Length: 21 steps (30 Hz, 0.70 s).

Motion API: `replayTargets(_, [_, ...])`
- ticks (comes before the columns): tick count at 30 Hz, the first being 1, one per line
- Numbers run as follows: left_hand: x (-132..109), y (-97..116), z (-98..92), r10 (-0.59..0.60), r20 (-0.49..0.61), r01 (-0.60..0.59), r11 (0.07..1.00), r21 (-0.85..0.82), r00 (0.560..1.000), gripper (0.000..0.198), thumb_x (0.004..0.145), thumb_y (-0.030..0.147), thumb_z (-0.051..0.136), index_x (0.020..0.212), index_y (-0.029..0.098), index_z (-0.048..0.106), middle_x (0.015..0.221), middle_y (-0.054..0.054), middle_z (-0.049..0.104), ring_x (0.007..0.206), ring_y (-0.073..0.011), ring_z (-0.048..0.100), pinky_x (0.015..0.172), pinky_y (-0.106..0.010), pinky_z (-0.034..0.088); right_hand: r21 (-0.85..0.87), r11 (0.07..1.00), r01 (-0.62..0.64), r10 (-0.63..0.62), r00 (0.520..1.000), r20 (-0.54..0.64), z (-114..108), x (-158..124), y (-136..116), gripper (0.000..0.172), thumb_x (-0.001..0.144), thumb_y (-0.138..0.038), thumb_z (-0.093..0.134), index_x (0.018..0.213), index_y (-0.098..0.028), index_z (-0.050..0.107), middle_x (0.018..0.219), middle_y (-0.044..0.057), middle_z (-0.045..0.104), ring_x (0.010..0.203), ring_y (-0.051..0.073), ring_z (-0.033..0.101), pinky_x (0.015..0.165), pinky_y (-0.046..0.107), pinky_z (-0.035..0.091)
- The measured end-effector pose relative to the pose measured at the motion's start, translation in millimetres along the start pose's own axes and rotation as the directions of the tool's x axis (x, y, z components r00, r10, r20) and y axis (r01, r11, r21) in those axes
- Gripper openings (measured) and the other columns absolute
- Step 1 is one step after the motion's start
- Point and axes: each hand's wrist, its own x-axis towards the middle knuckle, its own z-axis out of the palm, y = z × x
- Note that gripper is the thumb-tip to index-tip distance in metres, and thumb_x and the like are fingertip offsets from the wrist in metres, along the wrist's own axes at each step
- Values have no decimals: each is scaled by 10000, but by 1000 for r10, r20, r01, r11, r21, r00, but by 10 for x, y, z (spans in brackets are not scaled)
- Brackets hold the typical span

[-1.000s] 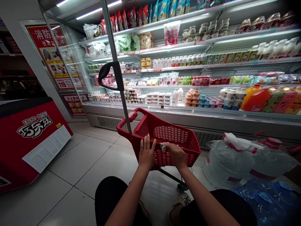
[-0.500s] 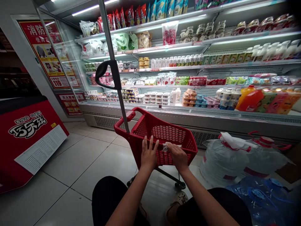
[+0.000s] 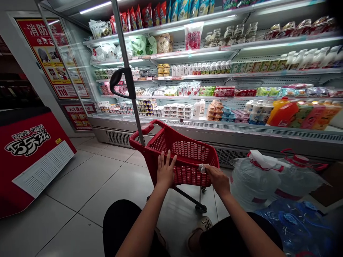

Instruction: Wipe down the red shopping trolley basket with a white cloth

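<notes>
A red plastic shopping basket on wheels (image 3: 193,174) stands in front of my knees, its long grey pole with a black handle (image 3: 130,84) rising at the left. My left hand (image 3: 165,171) lies against the basket's near side, fingers stretched and spread over the rim, holding nothing. At the near right corner of the rim, my right hand (image 3: 218,179) presses a crumpled white wipe (image 3: 202,168) onto the edge, fingers bent over it. Most of the wipe is hidden under the fingers. Nothing shows in the visible part of the basket.
Behind the basket runs a lit refrigerated shelf unit (image 3: 166,121) with dairy cups, bottles and bags. Large water containers (image 3: 253,182) and blue bottles (image 3: 292,221) stand at the right. A red freezer chest (image 3: 37,157) is at the left, on the tiled floor.
My right hand has slid the white wipe rightward along the rim to the near right corner. My left hand stays spread on the basket's side. The basket sits slightly farther left in view.
</notes>
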Motion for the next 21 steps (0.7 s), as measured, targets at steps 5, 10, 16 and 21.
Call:
replayTargets(5, [-54,279,133,69,31,-66,994,-84,997,973,791,212,716,1660,308,291,1775,-48,94,1619,-416,-29,1307,-637,91,30,998,47,-47,999,-1,75,60,-337,329,1065,-212,482,1284,-246,725,1198,63,793,1093,226,750,931,338,581])
replayTargets(10, [-140,269,208,75,-9,-76,994,-73,997,1045,739,144,740,1643,415,291,1781,6,-6,1598,-474,-92,1262,-732,85,82,994,73,-78,995,55,77,122,-465,334,1055,-209,501,1298,-269,723,1184,55,798,1058,214,762,868,314,596])
replayTargets(16, [-142,-31,158,82,-12,-83,996,-42,997,1038,759,141,733,1641,442,277,1778,35,-20,1600,-458,-107,1271,-715,63,51,998,42,-46,996,79,-46,-36,-187,312,1077,-289,498,1281,-255,731,1150,38,806,1002,214,772,759,288,592])
replayTargets(21, [-90,-42,171,25,27,-23,997,-75,999,990,753,166,750,1626,404,347,1781,2,-20,1590,-472,-126,1280,-691,66,48,997,63,-66,996,61,-61,-113,-254,291,1065,-250,519,1265,-240,730,1180,47,798,1071,236,756,873,336,598])
